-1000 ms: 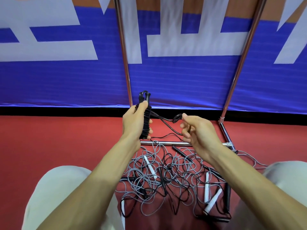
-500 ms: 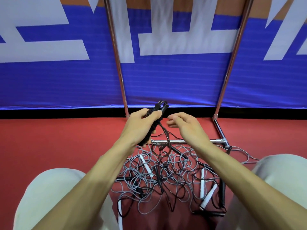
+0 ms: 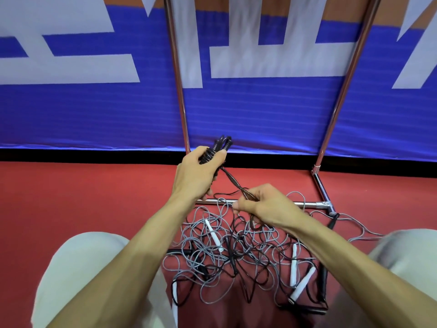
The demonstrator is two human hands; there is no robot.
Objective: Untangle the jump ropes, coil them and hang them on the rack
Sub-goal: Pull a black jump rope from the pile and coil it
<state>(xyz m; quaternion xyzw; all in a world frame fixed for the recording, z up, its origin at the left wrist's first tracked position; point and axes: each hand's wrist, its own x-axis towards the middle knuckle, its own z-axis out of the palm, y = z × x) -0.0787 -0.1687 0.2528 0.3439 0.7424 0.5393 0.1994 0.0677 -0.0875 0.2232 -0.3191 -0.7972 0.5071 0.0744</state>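
My left hand (image 3: 199,172) grips the black handles (image 3: 221,146) of a black jump rope, cord wound round them, held above the floor. Its black cord (image 3: 233,182) runs down and right into my right hand (image 3: 264,207), which pinches it just above the rack's bottom bar. Below both hands lies a tangled pile of grey and black ropes (image 3: 236,254) on the red floor, with white handles (image 3: 214,235) and black handles (image 3: 322,280) mixed in. The chrome rack (image 3: 181,91) stands behind the pile; its top is out of view.
A blue and white banner (image 3: 260,110) hangs right behind the rack's two uprights. The rack's floor bar (image 3: 314,204) crosses under my right hand. My knees in light trousers (image 3: 80,261) flank the pile. Red floor (image 3: 82,190) stretches to the left.
My right hand has dropped from beside the handles down to the floor bar, drawing the black cord out taut. My left hand has stayed up with the handles.
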